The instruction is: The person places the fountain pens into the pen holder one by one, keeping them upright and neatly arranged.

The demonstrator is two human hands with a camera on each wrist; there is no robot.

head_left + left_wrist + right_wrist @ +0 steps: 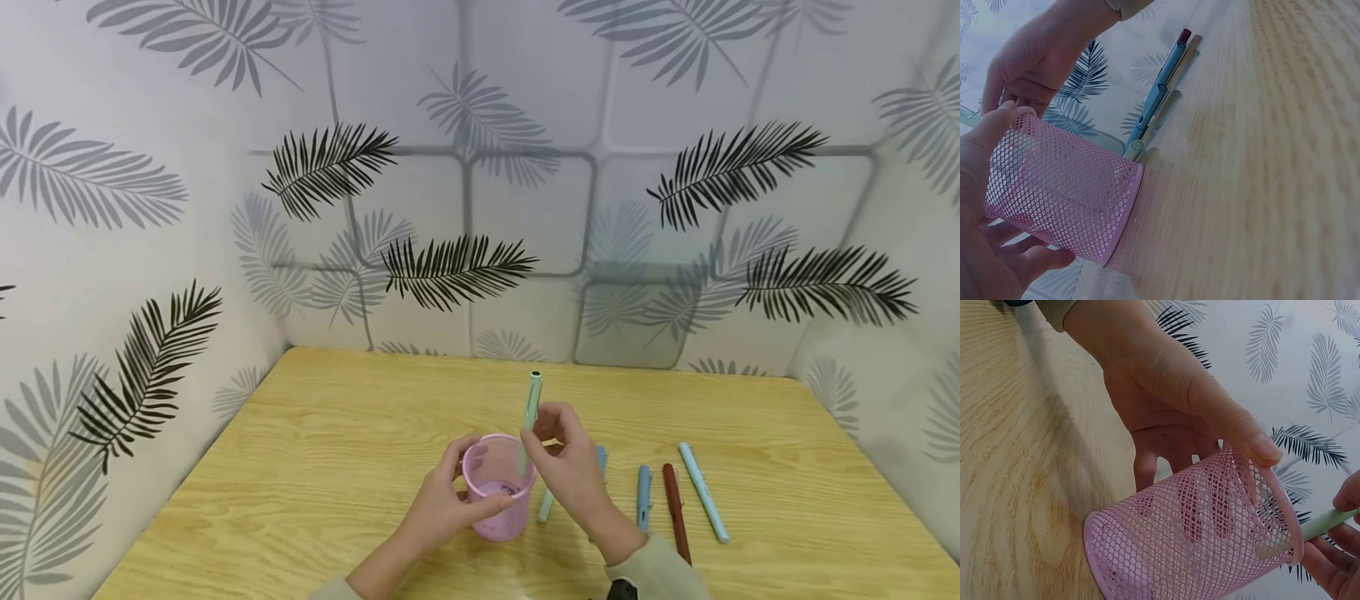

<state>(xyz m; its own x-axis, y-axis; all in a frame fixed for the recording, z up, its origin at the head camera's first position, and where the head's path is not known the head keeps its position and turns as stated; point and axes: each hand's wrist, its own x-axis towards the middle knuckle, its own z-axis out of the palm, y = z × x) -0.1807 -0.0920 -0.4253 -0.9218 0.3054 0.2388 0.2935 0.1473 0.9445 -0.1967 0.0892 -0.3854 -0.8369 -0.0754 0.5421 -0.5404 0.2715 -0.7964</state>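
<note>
My left hand [442, 502] grips a pink mesh pen cup [501, 527] that stands upright on the table, thumb on the near side and fingers round the far side. Between the thumb and fingers of my right hand [576, 475] is a light green pen [533, 398], held upright over the cup's right rim. The right wrist view shows the pen's lower part [1266, 550] inside the cup, seen through the mesh. In the left wrist view the cup's base [1124, 215] rests on the wood.
Right of the cup lie another light green pen [547, 506] and a blue pen [602, 456], both partly hidden by my right hand. Farther right are a blue pen [644, 492], a dark red pen [674, 504] and a pale blue pen [703, 492]. A leaf-patterned wall [525, 317] borders the wooden table [322, 442].
</note>
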